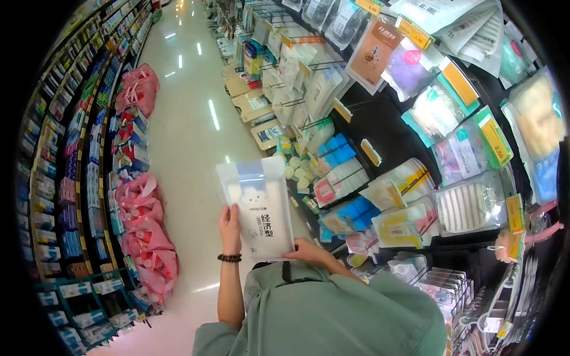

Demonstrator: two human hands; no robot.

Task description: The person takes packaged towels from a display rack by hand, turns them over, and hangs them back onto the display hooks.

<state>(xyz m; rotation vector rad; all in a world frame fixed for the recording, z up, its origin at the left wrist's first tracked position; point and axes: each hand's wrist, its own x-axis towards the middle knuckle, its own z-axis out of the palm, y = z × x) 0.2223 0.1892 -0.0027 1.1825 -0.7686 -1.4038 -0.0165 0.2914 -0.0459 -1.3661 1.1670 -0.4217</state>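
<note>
A flat white plastic package (pixel 255 204) with a cartoon animal face, dark Chinese lettering and a pale lilac top band is held upright in front of me. What it contains I cannot make out. My left hand (pixel 230 226), with a dark beaded bracelet at the wrist, is closed on its left edge, the thumb lying on the front. Gripping the lower right corner is my right hand (pixel 304 249), its fingers partly hidden behind the package.
Hanging packs such as a striped item (pixel 469 204) and blue packs (pixel 350 216) fill the hook rack on my right. Pink bags (pixel 151 249) line the shelves on the left. A shiny aisle floor (pixel 193 118) runs between; hangers (pixel 504 302) hang at lower right.
</note>
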